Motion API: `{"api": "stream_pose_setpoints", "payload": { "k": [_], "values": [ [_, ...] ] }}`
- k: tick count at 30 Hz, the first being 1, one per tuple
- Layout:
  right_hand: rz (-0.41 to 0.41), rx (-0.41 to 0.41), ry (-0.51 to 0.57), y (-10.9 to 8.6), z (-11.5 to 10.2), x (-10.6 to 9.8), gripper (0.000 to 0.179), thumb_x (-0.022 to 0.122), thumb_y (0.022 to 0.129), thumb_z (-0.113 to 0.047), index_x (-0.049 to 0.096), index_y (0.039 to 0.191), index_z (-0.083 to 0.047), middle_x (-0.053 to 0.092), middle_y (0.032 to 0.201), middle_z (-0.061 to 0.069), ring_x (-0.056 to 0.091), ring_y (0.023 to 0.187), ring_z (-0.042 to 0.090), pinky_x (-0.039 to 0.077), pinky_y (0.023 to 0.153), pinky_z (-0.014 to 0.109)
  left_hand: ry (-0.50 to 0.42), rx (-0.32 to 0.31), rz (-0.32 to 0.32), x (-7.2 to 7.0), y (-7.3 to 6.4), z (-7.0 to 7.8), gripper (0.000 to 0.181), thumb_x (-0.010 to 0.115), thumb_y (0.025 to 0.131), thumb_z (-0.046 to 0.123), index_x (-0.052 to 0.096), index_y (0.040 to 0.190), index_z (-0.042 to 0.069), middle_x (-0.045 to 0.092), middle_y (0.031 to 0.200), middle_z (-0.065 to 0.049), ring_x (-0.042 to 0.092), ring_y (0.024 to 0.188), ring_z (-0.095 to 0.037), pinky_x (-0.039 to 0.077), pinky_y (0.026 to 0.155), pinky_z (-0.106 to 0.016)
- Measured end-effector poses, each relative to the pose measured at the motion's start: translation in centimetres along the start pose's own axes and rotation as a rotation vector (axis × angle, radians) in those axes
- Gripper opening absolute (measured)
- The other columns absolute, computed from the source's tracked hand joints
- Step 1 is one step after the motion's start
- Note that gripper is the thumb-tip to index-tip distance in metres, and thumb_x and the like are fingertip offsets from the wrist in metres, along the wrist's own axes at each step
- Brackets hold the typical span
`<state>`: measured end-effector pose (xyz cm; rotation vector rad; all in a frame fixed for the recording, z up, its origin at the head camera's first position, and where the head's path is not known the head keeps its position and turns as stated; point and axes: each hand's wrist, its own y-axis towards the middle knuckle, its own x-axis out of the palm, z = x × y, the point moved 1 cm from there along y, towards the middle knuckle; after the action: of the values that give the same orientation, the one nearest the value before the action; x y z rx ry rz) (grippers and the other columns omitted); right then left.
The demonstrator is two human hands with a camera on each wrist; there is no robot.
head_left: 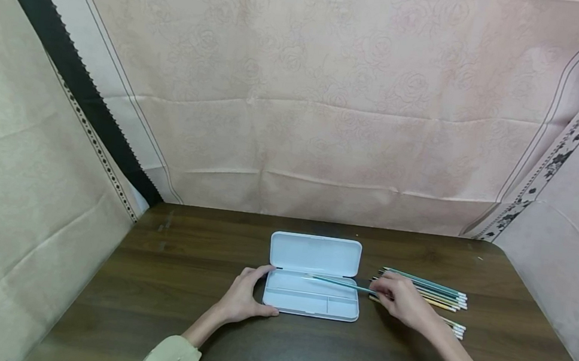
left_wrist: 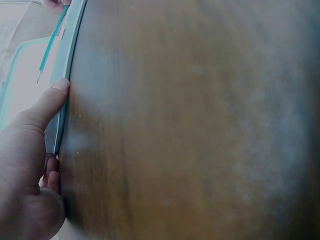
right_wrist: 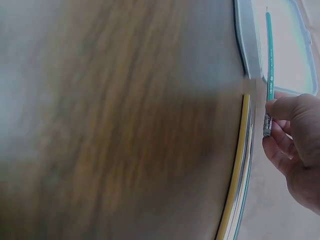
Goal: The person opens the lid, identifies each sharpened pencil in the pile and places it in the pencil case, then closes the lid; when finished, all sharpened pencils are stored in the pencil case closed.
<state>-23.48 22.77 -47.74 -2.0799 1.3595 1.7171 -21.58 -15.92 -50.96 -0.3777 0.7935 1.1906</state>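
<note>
An open light-blue pencil case [head_left: 296, 303] lies on the table, its lid [head_left: 315, 254] tipped back and its tray divided into compartments. My left hand [head_left: 244, 296] holds the case's left end, thumb at the front edge and fingers toward the hinge. A teal pencil [head_left: 336, 282] is pinched near its end by my right hand [head_left: 405, 300]. Its tip points left, over the back part of the tray; the right wrist view shows lettering along the same pencil [right_wrist: 270, 55]. Beneath and beside the right hand lie several loose pencils [head_left: 438, 290], partly hidden by it.
The brown wooden table [head_left: 160, 309] carries the case and pencils. Pale patterned cloth [head_left: 322, 88] hangs behind it, and more cloth [head_left: 25, 172] slopes along the left side. White-ended pencils [head_left: 456, 327] show at the right of the right hand.
</note>
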Motion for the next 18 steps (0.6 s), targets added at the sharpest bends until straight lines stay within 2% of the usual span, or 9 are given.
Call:
{"api": "stream_pose_setpoints", "payload": {
  "k": [7,13,18],
  "values": [
    [-0.023,0.005,-0.02,1.0,-0.9,0.7,0.02,0.076,0.082,0.007,0.076,0.096,-0.008,0.061,0.088,-0.004,0.054,0.075,0.007,0.05,0.063,0.026,0.018,0.007,-0.001,0.0,0.0,-0.1,0.091,0.089,0.073,0.045,0.046,0.147,0.015,0.051,0.137,-0.012,0.044,0.121,-0.031,0.042,0.094,-0.054],
    [-0.019,-0.024,-0.022,1.9,-1.5,1.5,0.021,0.077,0.082,0.007,0.076,0.096,-0.008,0.063,0.09,-0.002,0.057,0.078,0.01,0.051,0.065,0.027,0.018,0.019,0.011,0.0,0.0,-0.1,0.091,0.089,0.073,0.045,0.047,0.147,0.014,0.051,0.136,-0.012,0.045,0.121,-0.031,0.042,0.093,-0.054],
    [-0.048,-0.017,-0.002,2.4,-2.1,2.0,0.021,0.077,0.082,0.007,0.076,0.099,-0.007,0.065,0.093,0.001,0.06,0.081,0.013,0.054,0.069,0.029,0.022,0.002,-0.001,0.0,0.1,-0.1,0.091,0.089,0.072,0.045,0.047,0.148,0.017,0.05,0.137,-0.011,0.044,0.122,-0.03,0.042,0.095,-0.053]
  ]
}}
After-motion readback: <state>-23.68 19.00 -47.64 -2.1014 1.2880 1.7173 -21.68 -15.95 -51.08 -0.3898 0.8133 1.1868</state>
